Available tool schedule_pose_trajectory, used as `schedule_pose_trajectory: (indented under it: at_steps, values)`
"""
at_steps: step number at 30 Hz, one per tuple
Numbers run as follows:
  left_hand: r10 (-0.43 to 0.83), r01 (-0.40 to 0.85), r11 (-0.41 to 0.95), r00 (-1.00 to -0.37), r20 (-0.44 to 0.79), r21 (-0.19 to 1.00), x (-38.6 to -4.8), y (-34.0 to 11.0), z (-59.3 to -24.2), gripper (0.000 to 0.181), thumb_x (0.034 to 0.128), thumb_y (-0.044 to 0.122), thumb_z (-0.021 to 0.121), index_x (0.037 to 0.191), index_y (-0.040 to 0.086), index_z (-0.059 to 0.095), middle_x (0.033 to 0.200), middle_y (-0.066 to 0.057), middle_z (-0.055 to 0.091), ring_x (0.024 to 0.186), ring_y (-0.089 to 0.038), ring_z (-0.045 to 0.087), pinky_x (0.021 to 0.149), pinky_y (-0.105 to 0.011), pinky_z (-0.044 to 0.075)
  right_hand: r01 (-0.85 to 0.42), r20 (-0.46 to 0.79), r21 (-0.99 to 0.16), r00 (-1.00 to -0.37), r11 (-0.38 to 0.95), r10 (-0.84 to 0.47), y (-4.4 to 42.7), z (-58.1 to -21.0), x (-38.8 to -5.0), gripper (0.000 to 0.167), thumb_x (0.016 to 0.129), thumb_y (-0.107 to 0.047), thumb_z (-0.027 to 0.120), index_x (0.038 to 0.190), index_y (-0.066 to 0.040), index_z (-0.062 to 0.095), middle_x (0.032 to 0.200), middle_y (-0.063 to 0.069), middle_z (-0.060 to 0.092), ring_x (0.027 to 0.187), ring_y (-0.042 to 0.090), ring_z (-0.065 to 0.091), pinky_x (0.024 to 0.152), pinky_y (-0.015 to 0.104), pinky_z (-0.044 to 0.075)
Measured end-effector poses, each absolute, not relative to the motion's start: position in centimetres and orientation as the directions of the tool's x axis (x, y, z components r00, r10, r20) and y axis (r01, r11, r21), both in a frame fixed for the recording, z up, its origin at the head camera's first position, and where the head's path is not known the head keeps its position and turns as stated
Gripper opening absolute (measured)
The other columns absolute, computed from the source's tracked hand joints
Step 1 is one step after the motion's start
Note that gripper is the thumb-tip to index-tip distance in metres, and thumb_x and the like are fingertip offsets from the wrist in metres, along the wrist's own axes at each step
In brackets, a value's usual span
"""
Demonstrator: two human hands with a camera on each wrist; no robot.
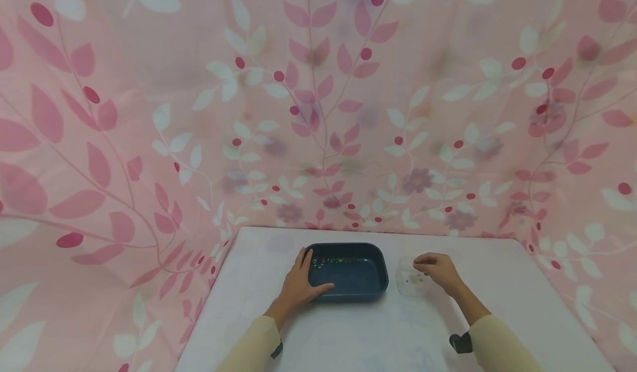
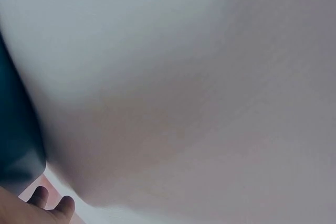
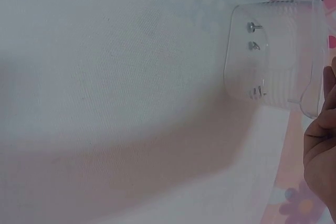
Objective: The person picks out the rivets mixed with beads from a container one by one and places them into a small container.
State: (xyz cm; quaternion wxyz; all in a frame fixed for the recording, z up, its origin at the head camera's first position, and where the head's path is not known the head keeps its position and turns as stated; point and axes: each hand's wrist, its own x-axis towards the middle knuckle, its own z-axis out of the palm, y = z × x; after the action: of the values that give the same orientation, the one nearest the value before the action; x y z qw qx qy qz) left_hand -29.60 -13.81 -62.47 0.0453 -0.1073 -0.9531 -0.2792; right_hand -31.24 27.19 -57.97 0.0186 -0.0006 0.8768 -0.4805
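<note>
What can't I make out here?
Right hand, any pinched item: too small in head view, cut by right edge in right wrist view.
Glittering bits in the blue tray: too small in head view.
Tray interior: cut off by left edge in left wrist view.
Screw-like pieces in the clear container: details blurred in right wrist view.
</note>
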Motion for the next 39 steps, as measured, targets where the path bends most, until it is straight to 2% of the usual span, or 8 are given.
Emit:
schedule_pose_trajectory:
  at_steps: [12,18,21,24,28,32,35,39]
  values:
    - [0.195,0.254,0.819,-0.966,0.167,0.515,-29.7,-13.9,-62.3,0.118,0.0697,0.078,0.068,0.158,0.015,0.023,0.164,-0.015,0.018,0.134,-0.039,0.048,0.099,-0.059,0.046,0.034,-0.054,-0.835,-0.998,0.550,-0.019,27.2,-57.9,-31.5,0.023,0.091,-0.017,0.070,0.105,0.000,0.073,0.101,0.012,0.074,0.087,0.018,0.063,0.075,0.032,0.050]
    - [0.210,0.296,0.801,-0.953,0.219,0.521,-29.9,-13.8,-62.5,0.115,0.0720,0.075,0.069,0.157,0.010,0.026,0.162,-0.019,0.022,0.132,-0.041,0.049,0.095,-0.060,0.047,0.035,-0.053,-0.847,-0.998,0.531,-0.018,27.8,-56.7,-31.9,0.034,0.091,-0.025,0.071,0.114,0.001,0.070,0.102,0.011,0.073,0.085,0.025,0.066,0.067,0.033,0.052]
    - [0.210,0.291,0.802,-0.955,0.210,0.522,-29.9,-13.9,-62.8,0.114,0.0728,0.076,0.068,0.157,0.012,0.025,0.163,-0.018,0.020,0.133,-0.040,0.048,0.096,-0.059,0.047,-0.005,-0.010,-0.846,-1.000,0.533,-0.024,27.9,-55.8,-32.1,0.042,0.093,-0.031,0.069,0.120,0.002,0.066,0.108,0.015,0.072,0.089,0.027,0.067,0.067,0.031,0.054]
    - [0.213,0.296,0.793,-0.954,0.212,0.532,-29.7,-13.9,-62.8,0.114,0.0730,0.074,0.069,0.157,0.011,0.026,0.163,-0.019,0.020,0.133,-0.041,0.049,0.096,-0.059,0.047,-0.053,0.063,-0.820,-0.998,0.569,-0.003,27.8,-54.9,-32.3,0.049,0.097,-0.038,0.063,0.127,0.001,0.061,0.121,0.021,0.066,0.101,0.032,0.066,0.072,0.034,0.056]
    - [0.222,0.311,0.785,-0.949,0.225,0.537,-29.6,-14.0,-62.6,0.112,0.0740,0.073,0.069,0.156,0.010,0.026,0.162,-0.019,0.021,0.131,-0.041,0.050,0.095,-0.059,0.048,-0.119,0.177,-0.733,-0.984,0.670,0.019,27.1,-54.1,-32.8,0.062,0.099,-0.046,0.056,0.141,-0.001,0.048,0.142,0.026,0.048,0.119,0.044,0.055,0.087,0.052,0.053]
    - [0.208,0.295,0.790,-0.953,0.218,0.537,-29.5,-14.1,-62.5,0.113,0.0734,0.074,0.069,0.157,0.011,0.027,0.163,-0.018,0.021,0.132,-0.040,0.050,0.097,-0.059,0.047,-0.220,0.300,-0.588,-0.953,0.778,-0.043,25.8,-54.2,-33.5,0.074,0.097,-0.047,0.057,0.151,-0.003,0.033,0.153,0.032,0.026,0.129,0.054,0.041,0.096,0.075,0.035]
    - [0.201,0.293,0.787,-0.954,0.224,0.543,-29.5,-14.2,-62.6,0.112,0.0731,0.073,0.070,0.156,0.012,0.028,0.163,-0.018,0.021,0.132,-0.041,0.050,0.096,-0.060,0.047,-0.289,0.408,-0.437,-0.908,0.852,-0.098,24.7,-54.7,-33.9,0.076,0.093,-0.045,0.063,0.151,-0.004,0.034,0.155,0.034,0.022,0.129,0.058,0.040,0.095,0.078,0.031]
    - [0.213,0.317,0.780,-0.945,0.248,0.539,-29.7,-14.1,-63.1,0.111,0.0737,0.074,0.068,0.156,0.011,0.028,0.162,-0.020,0.022,0.131,-0.042,0.050,0.093,-0.063,0.046,-0.322,0.458,-0.275,-0.872,0.906,-0.171,23.6,-55.2,-33.5,0.079,0.088,-0.045,0.068,0.151,-0.007,0.038,0.157,0.034,0.020,0.130,0.057,0.040,0.098,0.074,0.032]
